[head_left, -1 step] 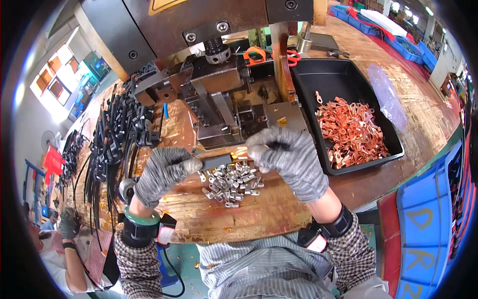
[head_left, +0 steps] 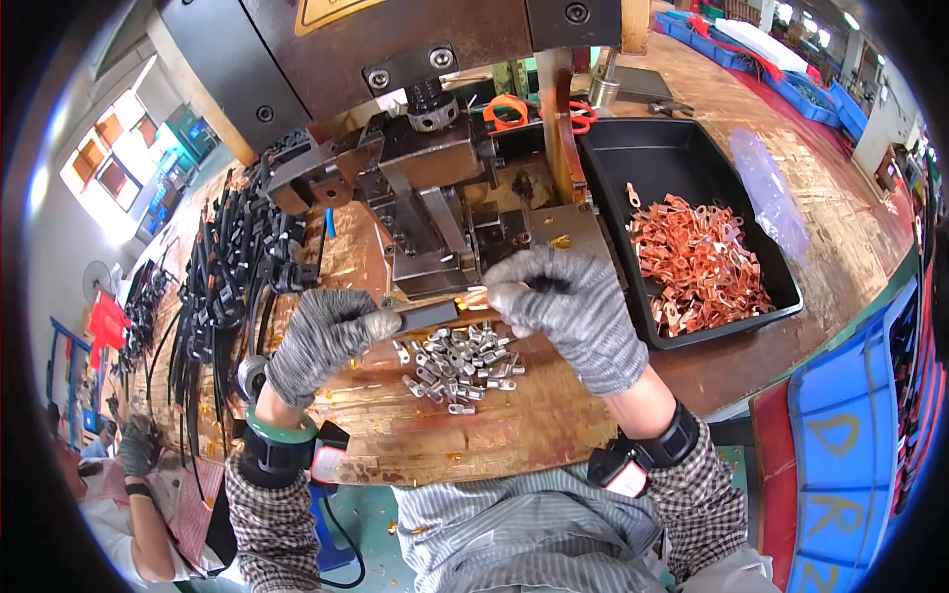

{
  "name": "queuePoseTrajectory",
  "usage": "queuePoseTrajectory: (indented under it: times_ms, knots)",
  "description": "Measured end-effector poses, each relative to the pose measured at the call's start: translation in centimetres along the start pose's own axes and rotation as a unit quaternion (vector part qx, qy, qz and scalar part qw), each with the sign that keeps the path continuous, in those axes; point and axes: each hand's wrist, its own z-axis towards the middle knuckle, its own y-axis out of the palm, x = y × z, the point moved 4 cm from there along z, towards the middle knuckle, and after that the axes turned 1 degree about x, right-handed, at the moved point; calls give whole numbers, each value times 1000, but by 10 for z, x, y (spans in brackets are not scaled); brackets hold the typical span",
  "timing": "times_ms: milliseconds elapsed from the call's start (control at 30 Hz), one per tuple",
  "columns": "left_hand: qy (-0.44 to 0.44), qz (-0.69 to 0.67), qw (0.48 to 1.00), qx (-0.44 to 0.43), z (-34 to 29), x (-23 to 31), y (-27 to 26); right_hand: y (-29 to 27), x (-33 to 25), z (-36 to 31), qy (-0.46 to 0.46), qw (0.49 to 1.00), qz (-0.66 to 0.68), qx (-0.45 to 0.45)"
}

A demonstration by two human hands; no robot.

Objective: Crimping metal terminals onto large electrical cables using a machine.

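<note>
At the frame's centre, the left hand (head_left: 331, 343) grips a black-sleeved cable (head_left: 431, 316) and the right hand (head_left: 581, 314) pinches its copper-coloured end, above silver terminal lugs (head_left: 453, 368), with a yellow-lettered blue crate (head_left: 858, 395) lower right.

Blk cable (head_left: 431, 316) held L-R, bare Cu strands (head_left: 475, 298) at R end.

Bright windows (head_left: 111, 158) break a pale wall (head_left: 59, 259), and a wooden workbench (head_left: 539, 435) stands over green floor (head_left: 381, 524).
</note>
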Motion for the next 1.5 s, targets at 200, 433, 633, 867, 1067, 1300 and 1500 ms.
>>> queuePoseTrajectory:
  times_ms: [200, 433, 633, 867, 1067, 1300, 1500]
  knots:
    - [113, 133, 985, -16, 15, 2, -20, 3, 11, 20, 12, 1000, -3, -21]
    - [7, -53, 999, -11, 33, -13, -23, -7, 9, 34, 63, 993, 87, -49]
    - [-24, -63, 998, -1, 38, -14, -24, -8, 7, 44, 70, 993, 77, -51]
    - [-52, -91, 994, 34, 33, -4, -22, -10, 14, 50, 29, 996, 72, -34]
    - [-117, -70, 991, 9, 34, -7, -28, -9, 11, 49, 43, 997, 62, -16]
    - [-88, -50, 994, 41, 32, 0, -22, -24, 4, 44, -117, 977, -148, 95]
    - [-83, -60, 994, 25, 33, -1, -22, -40, -3, 42, -153, 969, -81, 177]
